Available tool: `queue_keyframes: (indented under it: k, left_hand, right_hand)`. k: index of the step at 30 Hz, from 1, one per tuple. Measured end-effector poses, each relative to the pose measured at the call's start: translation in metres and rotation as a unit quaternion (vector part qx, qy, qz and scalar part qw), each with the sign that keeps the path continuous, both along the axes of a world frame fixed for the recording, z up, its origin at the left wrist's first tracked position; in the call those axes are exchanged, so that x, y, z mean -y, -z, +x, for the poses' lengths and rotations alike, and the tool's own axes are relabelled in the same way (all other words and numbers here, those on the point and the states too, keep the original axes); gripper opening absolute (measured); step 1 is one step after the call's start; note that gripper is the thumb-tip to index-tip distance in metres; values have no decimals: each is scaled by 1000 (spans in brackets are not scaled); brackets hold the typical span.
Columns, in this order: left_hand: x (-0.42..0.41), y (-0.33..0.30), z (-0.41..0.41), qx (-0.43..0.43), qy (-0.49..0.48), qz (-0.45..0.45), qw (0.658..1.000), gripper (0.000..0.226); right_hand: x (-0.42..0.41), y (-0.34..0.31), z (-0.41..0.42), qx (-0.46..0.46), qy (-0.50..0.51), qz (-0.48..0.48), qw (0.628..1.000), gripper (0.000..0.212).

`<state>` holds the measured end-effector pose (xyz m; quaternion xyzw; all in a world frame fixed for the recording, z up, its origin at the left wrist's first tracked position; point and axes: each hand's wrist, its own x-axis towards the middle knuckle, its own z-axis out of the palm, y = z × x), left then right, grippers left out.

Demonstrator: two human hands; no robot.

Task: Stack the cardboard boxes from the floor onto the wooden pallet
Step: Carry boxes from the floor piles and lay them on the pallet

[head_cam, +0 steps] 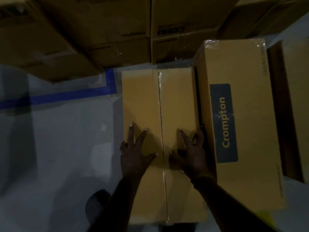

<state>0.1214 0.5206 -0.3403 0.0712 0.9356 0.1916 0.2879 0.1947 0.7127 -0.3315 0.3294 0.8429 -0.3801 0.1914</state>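
A long yellow-brown cardboard box with a taped centre seam lies straight below me. My left hand rests flat on its top near the left edge, fingers spread. Resting on the right half of the top, my right hand has its outer fingers reaching over the right edge into the gap beside the neighbouring box. That neighbour, a box printed "Crompton", stands higher on the right, close alongside. No wooden pallet is visible in this dim view.
Stacked cardboard boxes fill the top of the view. Another box sits at the far right. Blue tape lines mark the pale floor on the left. My dark shoe shows at the lower left of the box.
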Motion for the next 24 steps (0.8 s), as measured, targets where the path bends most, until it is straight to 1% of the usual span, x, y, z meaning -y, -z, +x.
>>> queue_keyframes:
  k: [1, 5, 8, 10, 13, 17, 19, 21, 24]
  left_hand:
    - [-1, 0, 0, -7, -3, 1, 1000, 103]
    - [-2, -12, -1, -14, -15, 0, 1000, 98]
    - [3, -39, -1, -42, -21, 0, 999, 90]
    - [7, -69, -2, -65, -36, -11, 997, 87]
    - [18, -131, -7, -73, -69, -8, 995, 84]
    - [45, -241, -13, -65, -84, -5, 994, 81]
    - [62, -300, -14, -66, -79, -5, 995, 80]
    - [81, -358, -13, -73, -69, 0, 995, 78]
    - [110, -442, -7, -97, -57, 21, 993, 76]
  right_hand:
    - [2, 0, 0, -4, -2, 11, 1000, 84]
    - [12, -12, -5, -7, -29, 115, 993, 81]
    - [17, -35, -13, -36, -35, 151, 987, 75]
    - [21, -64, -20, -44, -45, 157, 986, 73]
    - [32, -128, -35, -66, -55, 164, 983, 72]
    - [54, -232, -48, -51, -97, 170, 979, 76]
    - [69, -289, -49, -48, -105, 176, 978, 78]
    - [88, -350, -46, -65, -100, 184, 976, 77]
    - [118, -439, -36, -82, -86, 193, 974, 71]
